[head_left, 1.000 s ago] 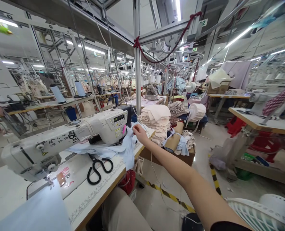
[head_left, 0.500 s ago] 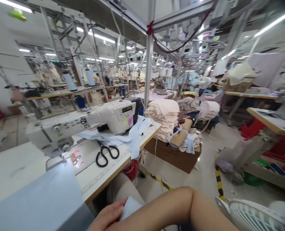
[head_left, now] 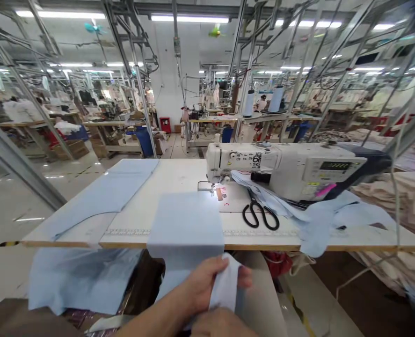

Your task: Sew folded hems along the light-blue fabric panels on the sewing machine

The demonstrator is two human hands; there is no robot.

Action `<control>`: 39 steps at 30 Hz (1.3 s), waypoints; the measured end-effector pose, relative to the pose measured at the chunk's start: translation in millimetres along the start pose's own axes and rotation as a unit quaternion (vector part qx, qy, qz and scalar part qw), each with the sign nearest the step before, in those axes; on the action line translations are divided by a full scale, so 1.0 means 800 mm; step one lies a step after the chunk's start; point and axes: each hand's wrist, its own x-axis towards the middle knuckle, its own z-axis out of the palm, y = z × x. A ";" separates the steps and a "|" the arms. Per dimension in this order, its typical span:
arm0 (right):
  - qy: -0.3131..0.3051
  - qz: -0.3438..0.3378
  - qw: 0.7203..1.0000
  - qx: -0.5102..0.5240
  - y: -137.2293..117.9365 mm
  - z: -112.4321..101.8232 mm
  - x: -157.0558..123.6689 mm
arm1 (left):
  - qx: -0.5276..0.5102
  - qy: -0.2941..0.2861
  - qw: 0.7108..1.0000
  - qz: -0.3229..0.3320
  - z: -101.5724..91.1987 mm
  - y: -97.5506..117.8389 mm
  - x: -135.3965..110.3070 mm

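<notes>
Your left hand [head_left: 203, 283] is closed around a paler fold of the pale blue fabric panel [head_left: 184, 224], which lies across the near edge of the surface [head_left: 179, 175] and hangs down into your grip. Your right hand [head_left: 221, 325] sits just below it, cut off by the frame, so you can't tell whether it is holding anything. A slack grip could let the panel's weight drag it down toward the blue cloth heap [head_left: 81, 281] under the edge. Farther on, black-handled scissors [head_left: 259, 216] lie just beside the sewing machine [head_left: 284, 164]; a careless pull could snag the loose blue cloth [head_left: 333, 220] on them. You can see a yellow warning triangle [head_left: 229, 163], but the machine's display, its dark markings and any brand are unreadable.
</notes>
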 end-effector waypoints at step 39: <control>0.290 0.176 0.930 0.140 0.087 -0.013 -0.017 | 0.740 0.194 0.627 0.149 -0.069 0.227 0.141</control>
